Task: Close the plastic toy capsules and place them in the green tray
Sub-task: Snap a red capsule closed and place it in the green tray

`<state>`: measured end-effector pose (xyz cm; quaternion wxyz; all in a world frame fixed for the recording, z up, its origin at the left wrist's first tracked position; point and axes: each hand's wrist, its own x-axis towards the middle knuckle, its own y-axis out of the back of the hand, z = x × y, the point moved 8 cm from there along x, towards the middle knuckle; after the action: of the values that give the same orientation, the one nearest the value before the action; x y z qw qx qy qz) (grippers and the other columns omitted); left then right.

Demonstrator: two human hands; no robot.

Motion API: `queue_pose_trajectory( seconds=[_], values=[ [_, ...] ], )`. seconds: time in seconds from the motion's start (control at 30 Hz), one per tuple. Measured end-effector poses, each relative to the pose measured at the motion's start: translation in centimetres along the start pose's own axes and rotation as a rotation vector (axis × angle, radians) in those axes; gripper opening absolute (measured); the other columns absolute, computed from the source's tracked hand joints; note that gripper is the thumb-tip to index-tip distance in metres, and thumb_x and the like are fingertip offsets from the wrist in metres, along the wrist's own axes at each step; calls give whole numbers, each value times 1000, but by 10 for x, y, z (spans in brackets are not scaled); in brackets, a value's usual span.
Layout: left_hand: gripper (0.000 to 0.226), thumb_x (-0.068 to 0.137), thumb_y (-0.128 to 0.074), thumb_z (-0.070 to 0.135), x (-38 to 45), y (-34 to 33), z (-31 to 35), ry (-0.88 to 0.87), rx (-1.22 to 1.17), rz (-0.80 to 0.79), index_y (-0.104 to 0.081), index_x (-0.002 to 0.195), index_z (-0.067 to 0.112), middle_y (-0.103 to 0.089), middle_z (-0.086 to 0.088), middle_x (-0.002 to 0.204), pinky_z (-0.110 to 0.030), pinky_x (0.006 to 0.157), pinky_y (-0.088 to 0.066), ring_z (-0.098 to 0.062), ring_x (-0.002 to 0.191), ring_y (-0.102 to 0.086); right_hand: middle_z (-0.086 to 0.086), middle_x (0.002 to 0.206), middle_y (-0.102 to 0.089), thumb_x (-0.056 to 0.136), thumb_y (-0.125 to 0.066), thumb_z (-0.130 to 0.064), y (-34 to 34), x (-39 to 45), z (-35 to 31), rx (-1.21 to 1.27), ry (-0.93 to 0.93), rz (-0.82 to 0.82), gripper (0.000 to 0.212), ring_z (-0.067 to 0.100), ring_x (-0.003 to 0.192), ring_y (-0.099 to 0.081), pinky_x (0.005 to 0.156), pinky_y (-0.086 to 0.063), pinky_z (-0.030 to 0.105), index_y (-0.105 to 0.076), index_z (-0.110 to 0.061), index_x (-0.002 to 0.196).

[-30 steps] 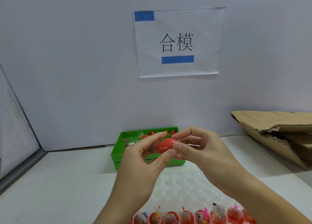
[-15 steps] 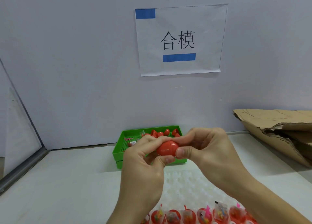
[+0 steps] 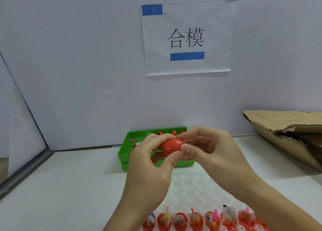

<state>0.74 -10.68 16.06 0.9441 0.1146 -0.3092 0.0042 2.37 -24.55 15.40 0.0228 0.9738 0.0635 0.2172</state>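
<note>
While the red capsule (image 3: pixel 171 146) sits pinched between both hands in mid-air, its long axis runs roughly from 9 to 3 o'clock, one rounded end toward each palm. Its two halves look pressed together, though the seam is hidden by fingers, so I cannot tell whether it has fully snapped. The left hand (image 3: pixel 149 162) clamps the capsule's 9 o'clock end with thumb below and fingers curled over the top; the right hand (image 3: pixel 207 149) clamps the 3 o'clock end, its thumb touching the left thumb under the shell. Both grips are closed on the capsule.

Directly beyond it, at 12 o'clock, lies the green tray (image 3: pixel 124 154) on the counter (image 3: pixel 69 187), already holding a few red pieces near its far edge. Judging by this, the coming move is a short forward reach, and either hand is about equally near. At 6 o'clock, a row of open filled capsules (image 3: pixel 202 219) waits in a white holder (image 3: pixel 195 190).
</note>
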Motion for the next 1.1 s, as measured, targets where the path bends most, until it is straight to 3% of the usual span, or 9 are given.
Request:
queue_pose_trajectory(
  seconds=[0.07, 0.17, 0.27, 0.4, 0.53, 0.67, 0.9, 1.1],
  values=[
    [27, 75, -75, 28, 0, 0, -3, 44, -83, -17, -71, 101, 22, -71, 7, 96, -16, 79, -54, -9, 94, -69, 4, 86, -78, 86, -72, -9, 2, 1, 3, 49, -47, -15, 13, 18, 80, -75, 71, -57, 18, -73, -16, 96],
    [27, 77, -80, 20, 1, 1, -6, 60, -73, 8, -69, 101, 23, -73, 7, 95, -17, 79, -54, -9, 93, -70, 5, 92, -78, 88, -69, -14, 1, 1, 9, 74, -104, -36, 15, 20, 85, -76, 78, -59, 24, -73, -19, 101],
    [28, 79, -81, 16, 0, 7, -3, -36, 201, 70, -66, 97, 31, -67, 12, 94, -16, 78, -54, -7, 93, -66, 1, 99, -78, 90, -67, -28, -7, 1, 12, 40, -110, -107, 19, 17, 95, -74, 83, -60, 31, -75, -20, 105],
    [35, 75, -83, 15, -2, 1, 6, -191, 487, 62, -65, 101, 31, -56, 18, 98, -13, 78, -49, -3, 91, -60, -4, 98, -78, 83, -76, -35, -18, -2, 14, -13, -83, -149, 21, 12, 94, -74, 81, -59, 24, -77, -28, 102],
    [29, 77, -82, 21, -1, 4, 6, -194, 364, 58, -70, 102, 29, -62, 16, 100, -22, 81, -53, -7, 95, -64, 7, 99, -78, 81, -74, -30, -17, -1, 22, 191, -148, -167, 25, 20, 96, -74, 82, -58, 27, -79, -18, 102],
    [34, 70, -79, 21, 1, 7, 4, -164, 176, 33, -72, 101, 32, -68, 17, 101, -33, 88, -55, -12, 103, -66, 21, 98, -74, 70, -86, -39, -25, -2, 27, 529, -278, -289, 47, 26, 92, -73, 81, -56, 29, -77, -2, 98],
    [31, 70, -79, 27, -1, 4, 13, -224, 235, 50, -74, 99, 35, -65, 16, 90, -17, 81, -51, -10, 94, -65, 25, 89, -72, 57, -93, -44, -27, -3, 28, 598, -270, -298, 62, 29, 88, -72, 85, -57, 36, -76, 4, 93],
    [40, 67, -81, 31, -1, 2, 8, -149, 111, 34, -74, 106, 28, -66, 14, 101, -29, 89, -54, -13, 104, -65, 27, 89, -68, 57, -94, -35, -30, -6, 26, 780, -327, -312, 58, 31, 87, -71, 80, -58, 36, -74, 8, 91]
  ],
)
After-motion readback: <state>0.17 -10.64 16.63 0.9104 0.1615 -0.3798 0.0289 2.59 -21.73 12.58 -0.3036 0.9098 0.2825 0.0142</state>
